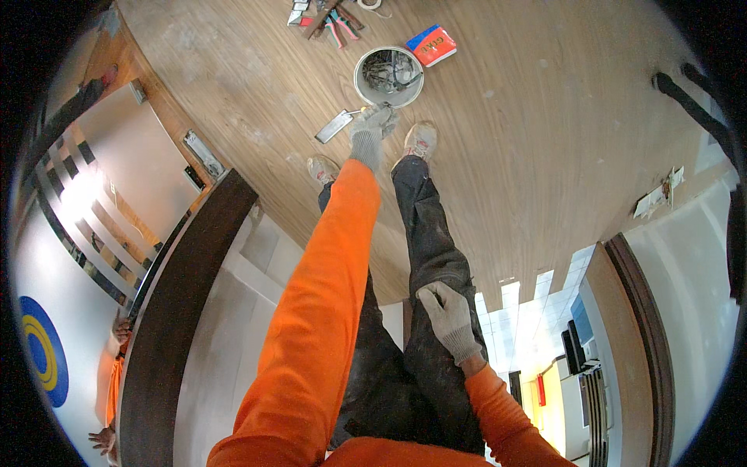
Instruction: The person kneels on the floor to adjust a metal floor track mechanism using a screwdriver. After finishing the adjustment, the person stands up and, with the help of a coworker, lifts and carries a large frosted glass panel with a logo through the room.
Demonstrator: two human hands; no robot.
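My left hand (375, 121), in a light knitted glove, reaches down to the near rim of a round white bucket (358, 82). Its fingers are closed on a trowel whose flat, rectangular metal blade (334, 127) points out to the left, above the floor. A bit of yellow shows between blade and glove; the glove hides the rest of the handle. Inside the bucket is a grey, smeared content with a dark stick-like piece. My right hand (445, 310), gloved too, rests on my right thigh with fingers curled and nothing visible in them.
A red and blue packet (433, 47) lies right of the bucket. Pliers (340, 27) and other tools lie beyond it on the wood-look floor (513, 156). A dark-edged panel (179, 335) stands left. Another person's legs (696, 105) show far right; another person's hand (103, 440) shows lower left.
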